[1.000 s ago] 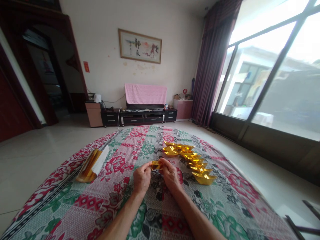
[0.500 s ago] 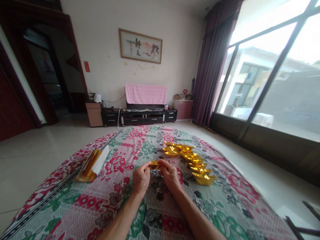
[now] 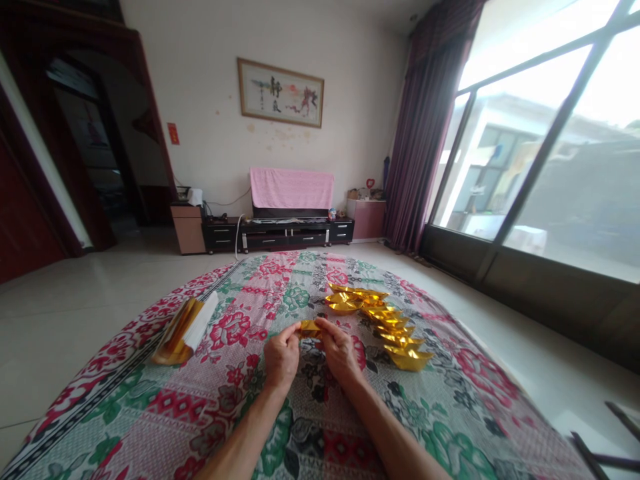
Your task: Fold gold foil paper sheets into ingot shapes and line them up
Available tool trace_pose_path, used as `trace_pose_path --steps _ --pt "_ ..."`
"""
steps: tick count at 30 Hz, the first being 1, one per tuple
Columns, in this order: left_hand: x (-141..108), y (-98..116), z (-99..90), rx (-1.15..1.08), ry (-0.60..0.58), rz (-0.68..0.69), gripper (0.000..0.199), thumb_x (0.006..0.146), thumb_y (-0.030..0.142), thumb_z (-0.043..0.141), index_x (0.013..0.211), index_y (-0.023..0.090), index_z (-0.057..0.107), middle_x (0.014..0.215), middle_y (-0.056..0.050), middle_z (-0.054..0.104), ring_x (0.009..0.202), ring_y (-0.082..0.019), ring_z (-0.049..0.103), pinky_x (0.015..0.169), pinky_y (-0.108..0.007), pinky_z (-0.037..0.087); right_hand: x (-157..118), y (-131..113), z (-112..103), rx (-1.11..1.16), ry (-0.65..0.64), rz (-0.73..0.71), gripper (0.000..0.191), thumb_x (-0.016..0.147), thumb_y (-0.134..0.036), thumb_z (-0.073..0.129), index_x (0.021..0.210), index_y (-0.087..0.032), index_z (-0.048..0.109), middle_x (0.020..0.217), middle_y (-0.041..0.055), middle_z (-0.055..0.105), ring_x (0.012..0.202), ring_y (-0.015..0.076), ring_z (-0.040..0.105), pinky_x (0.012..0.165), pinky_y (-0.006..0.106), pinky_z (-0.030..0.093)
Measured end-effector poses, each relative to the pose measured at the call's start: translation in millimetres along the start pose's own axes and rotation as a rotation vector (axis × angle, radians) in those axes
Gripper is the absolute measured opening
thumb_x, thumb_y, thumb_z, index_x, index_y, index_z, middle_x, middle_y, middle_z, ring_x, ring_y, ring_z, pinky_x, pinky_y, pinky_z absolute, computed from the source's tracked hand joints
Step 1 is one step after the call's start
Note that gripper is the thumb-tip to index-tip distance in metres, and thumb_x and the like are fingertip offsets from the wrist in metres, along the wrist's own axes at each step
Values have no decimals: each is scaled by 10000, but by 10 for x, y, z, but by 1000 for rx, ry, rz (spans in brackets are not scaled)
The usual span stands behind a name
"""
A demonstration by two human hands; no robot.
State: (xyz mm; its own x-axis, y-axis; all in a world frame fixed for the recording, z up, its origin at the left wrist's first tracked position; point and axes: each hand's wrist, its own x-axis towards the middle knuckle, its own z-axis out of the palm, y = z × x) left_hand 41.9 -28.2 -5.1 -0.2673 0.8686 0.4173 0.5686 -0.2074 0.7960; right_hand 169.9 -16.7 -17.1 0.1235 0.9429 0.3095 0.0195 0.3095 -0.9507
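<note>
Between my two hands is a small folded piece of gold foil paper (image 3: 311, 329), held just above the patterned cloth. My left hand (image 3: 282, 355) pinches its left end with thumb and fingers. Its right end is gripped by my right hand (image 3: 341, 352), thumb on top. The fingertips under the paper are hidden. To the right of my hands, several finished gold paper ingots (image 3: 395, 327) lie in a curved row, the nearest one (image 3: 411, 358) closest to my right wrist.
A stack of gold paper sheets in a white wrapper (image 3: 185, 331) lies on the left of the flowered tablecloth (image 3: 230, 400). Beyond the round table edge stand a low black TV cabinet (image 3: 285, 239) and a pink cloth (image 3: 292, 188). A dark metal frame (image 3: 600, 459) shows at lower right.
My hands have shifted very slightly, and the gold paper between them is tilted a little, showing more of its flat face. The ingots and the paper stack have stayed put.
</note>
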Motion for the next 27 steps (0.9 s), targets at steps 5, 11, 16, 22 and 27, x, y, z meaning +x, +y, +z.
trace_pose_path --steps 5,11,16,22,27 --pt "-2 -21 15 0 15 34 311 764 146 433 918 198 698 910 -44 708 818 -169 669 786 -264 515 3 31 -2 -19 -4 6 359 752 -293 460 1051 -198 635 934 37 678 756 176 636 600 278 555" --pt "16 -24 11 -7 20 31 310 751 132 439 897 206 702 882 -32 715 774 -159 673 772 -258 523 6 1 -35 -125 0 -11 367 753 -278 449 1055 -185 636 919 33 685 706 158 627 590 252 532" --pt "30 -32 -4 -23 17 21 320 750 123 428 905 195 699 835 -33 722 732 -152 671 761 -268 530 1 -56 -37 -87 -67 -30 326 747 -277 464 983 -196 673 885 31 692 719 170 631 601 258 530" --pt "26 -22 -6 -12 -9 32 313 761 129 431 912 196 697 891 -41 714 799 -165 670 777 -277 525 -7 -46 -30 -94 -17 -15 325 757 -304 468 986 -197 674 897 34 693 703 169 635 588 263 534" --pt "15 -1 -10 -4 -38 52 307 762 136 437 907 204 699 911 -35 710 844 -167 665 797 -266 518 -2 -23 -46 -127 -28 -4 336 764 -307 465 1002 -181 667 911 42 694 714 170 636 588 253 530"
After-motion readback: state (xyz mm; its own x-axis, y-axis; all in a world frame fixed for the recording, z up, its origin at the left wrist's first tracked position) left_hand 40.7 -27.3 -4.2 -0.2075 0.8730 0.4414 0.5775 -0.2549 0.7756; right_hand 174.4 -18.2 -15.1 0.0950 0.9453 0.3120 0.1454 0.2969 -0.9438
